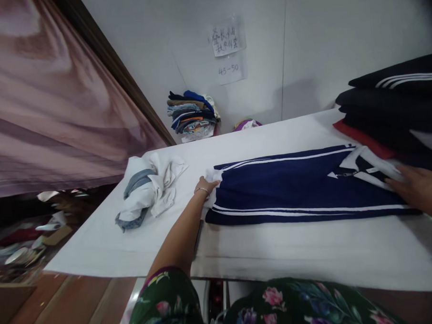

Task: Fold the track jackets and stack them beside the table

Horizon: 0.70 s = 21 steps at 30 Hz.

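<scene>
A navy jacket (274, 185) with white side stripes, a white collar and a short front zip lies folded long and narrow across the white table, its collar to the right. At its white lower hem is my left hand (207, 184), fingers closed on the cloth. My right hand (419, 189) is at the collar end, its fingers closed on the edge of the jacket; part of that hand runs out of view. To the left of the jacket lies a crumpled white garment (142, 194) with grey-blue parts.
Dark folded clothes (388, 102) are piled at the right, a red one (361, 136) low among them. A stack of folded clothes (192, 113) stands by the wall past the table's (98, 243) far edge. A pink curtain (56, 102) hangs at left; clutter (29, 242) lies below it.
</scene>
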Motion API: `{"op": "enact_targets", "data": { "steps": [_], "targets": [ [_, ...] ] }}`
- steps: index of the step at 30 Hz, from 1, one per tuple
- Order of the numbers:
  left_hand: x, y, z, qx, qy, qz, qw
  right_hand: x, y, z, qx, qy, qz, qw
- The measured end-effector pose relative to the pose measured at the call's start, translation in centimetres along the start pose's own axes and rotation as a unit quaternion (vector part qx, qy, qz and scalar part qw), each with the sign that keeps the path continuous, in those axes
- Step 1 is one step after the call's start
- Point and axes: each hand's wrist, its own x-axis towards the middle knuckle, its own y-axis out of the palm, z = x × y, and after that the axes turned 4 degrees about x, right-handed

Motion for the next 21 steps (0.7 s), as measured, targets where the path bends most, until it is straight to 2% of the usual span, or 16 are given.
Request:
{"op": "enact_targets", "data": {
  "steps": [3, 5, 7, 10, 12, 14, 17, 21],
  "targets": [
    [-1.8, -0.1, -1.6, 0.071, 0.087, -0.115, 0.987, 0.9, -2.3, 6.8, 0.087, -0.113, -0.008, 0.990],
    [-3.0, 0.6, -3.0, 0.112, 0.183, -0.144, 0.966, 1.3, -2.9, 12.2, 0.149, -0.175, 0.014, 0.973],
    [-3.9, 1.7, -4.2, 0.145, 0.256, -0.100, 0.950, 1.4, -2.7, 17.2, 0.189, -0.211, 0.038, 0.958],
    [-4.5, 3.4, -4.7, 0.182, 0.282, -0.008, 0.942, 0.7, -1.5, 22.6, 0.193, -0.247, 0.137, 0.940],
    [-4.5, 4.2, -4.3, 0.184, 0.277, 0.010, 0.943, -0.1, -0.4, 24.3, 0.174, -0.252, 0.191, 0.932],
    [-4.5, 4.5, -3.9, 0.168, 0.282, 0.001, 0.944, -0.9, 0.6, 24.8, 0.158, -0.250, 0.202, 0.934],
    [-4.1, 4.3, -3.7, 0.135, 0.285, 0.000, 0.949, -1.6, 1.9, 24.2, 0.157, -0.254, 0.177, 0.938],
    [-2.8, 2.7, -4.0, 0.094, 0.212, 0.000, 0.973, -1.6, 3.4, 23.5, 0.180, -0.272, 0.142, 0.935]
  ]
}}
